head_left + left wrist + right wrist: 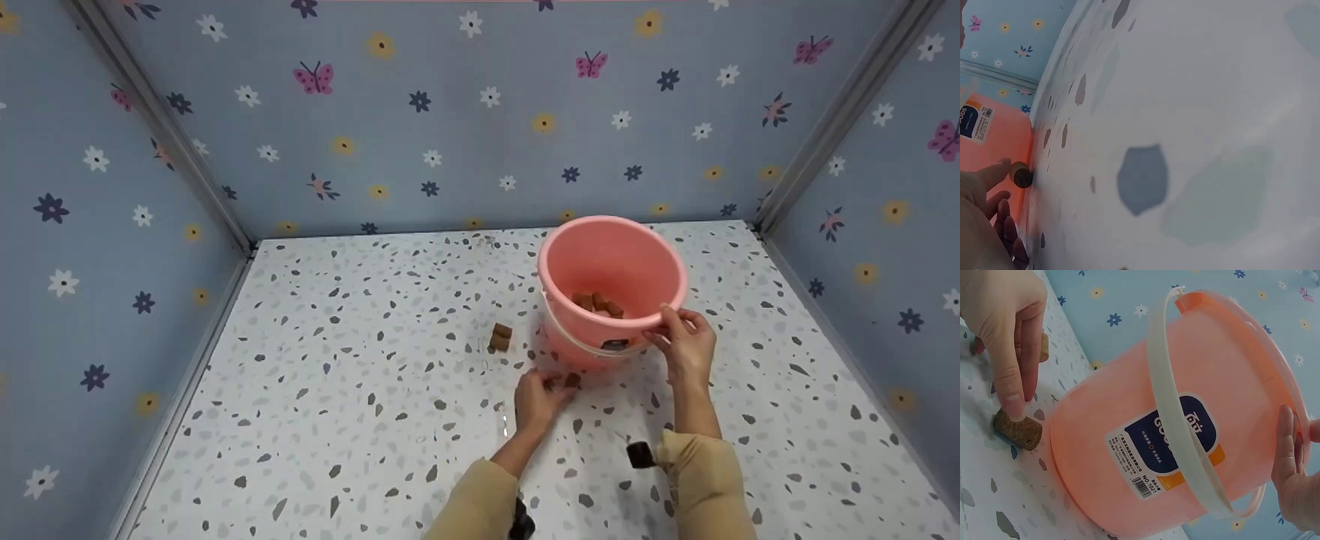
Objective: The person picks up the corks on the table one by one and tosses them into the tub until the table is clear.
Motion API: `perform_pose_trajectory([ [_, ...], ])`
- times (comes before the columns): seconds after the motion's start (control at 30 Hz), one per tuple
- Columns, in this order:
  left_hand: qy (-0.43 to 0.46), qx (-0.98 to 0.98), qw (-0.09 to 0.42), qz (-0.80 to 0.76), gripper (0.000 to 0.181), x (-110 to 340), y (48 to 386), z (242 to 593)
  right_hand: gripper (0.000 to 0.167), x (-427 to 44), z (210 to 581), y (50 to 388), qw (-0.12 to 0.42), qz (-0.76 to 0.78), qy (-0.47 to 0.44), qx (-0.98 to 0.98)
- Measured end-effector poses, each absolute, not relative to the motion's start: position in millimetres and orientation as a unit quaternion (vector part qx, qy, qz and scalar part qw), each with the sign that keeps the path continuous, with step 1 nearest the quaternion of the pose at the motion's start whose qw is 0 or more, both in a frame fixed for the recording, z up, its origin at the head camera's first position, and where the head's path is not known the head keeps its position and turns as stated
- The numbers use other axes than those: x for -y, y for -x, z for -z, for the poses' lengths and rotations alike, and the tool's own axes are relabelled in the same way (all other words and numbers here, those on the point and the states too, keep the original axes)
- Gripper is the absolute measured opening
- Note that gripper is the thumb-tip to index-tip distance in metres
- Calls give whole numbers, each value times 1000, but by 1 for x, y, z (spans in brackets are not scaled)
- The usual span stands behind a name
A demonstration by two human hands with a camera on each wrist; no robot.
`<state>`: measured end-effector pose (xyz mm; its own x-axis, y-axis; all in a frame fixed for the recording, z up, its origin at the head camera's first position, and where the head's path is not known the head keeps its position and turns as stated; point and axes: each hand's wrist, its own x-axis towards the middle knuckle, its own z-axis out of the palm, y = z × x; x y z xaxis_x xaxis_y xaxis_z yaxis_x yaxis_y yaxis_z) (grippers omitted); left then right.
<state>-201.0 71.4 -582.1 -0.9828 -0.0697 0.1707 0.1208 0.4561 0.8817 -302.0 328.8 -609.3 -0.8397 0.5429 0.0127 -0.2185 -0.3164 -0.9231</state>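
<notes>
A pink bucket with a white handle stands on the speckled table; several brown corks lie inside it. My right hand grips the bucket's rim at its near right side, fingers and thumb on either side of the edge. In front of the bucket's base, my left hand is low over the table. Its thumb and a finger are at a single cork, which they appear to pinch against the tabletop. The left wrist view shows the same cork at the fingertip, close to the bucket wall.
Two more corks lie together on the table, left of the bucket. Flower-patterned panels enclose the back and both sides. A label is on the bucket's front. A small dark device is at the right wrist.
</notes>
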Motion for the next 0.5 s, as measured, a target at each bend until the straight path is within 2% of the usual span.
perform_pose_trajectory([
  [0.23,16,869,98,485,17,-75,202,584,50,-330,610,303,239,-789,157,544],
  [0.5,3,877,91,473,17,-77,203,586,50,-329,609,302,237,-791,150,543],
])
